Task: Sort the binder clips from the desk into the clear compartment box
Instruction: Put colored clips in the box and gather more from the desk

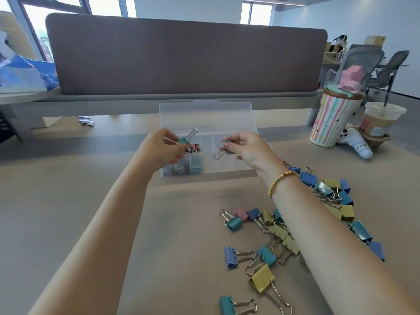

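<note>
Head view: your left hand [162,146] pinches a teal clip [183,140] over the clear compartment box [231,165]; your right hand [246,147] pinches a blue clip [228,142] above an open middle cell. Dividers sit close, so a loose drop could land in the wrong cell. The clip pile [279,228] lies just beside your right forearm, leaving bare desk [68,201] on the left.

you're in an open office; a fabric desk divider [186,57] backs your desk [68,189]; mesh task chairs [372,64] stand beyond; large windows [68,10] line the far wall.
</note>
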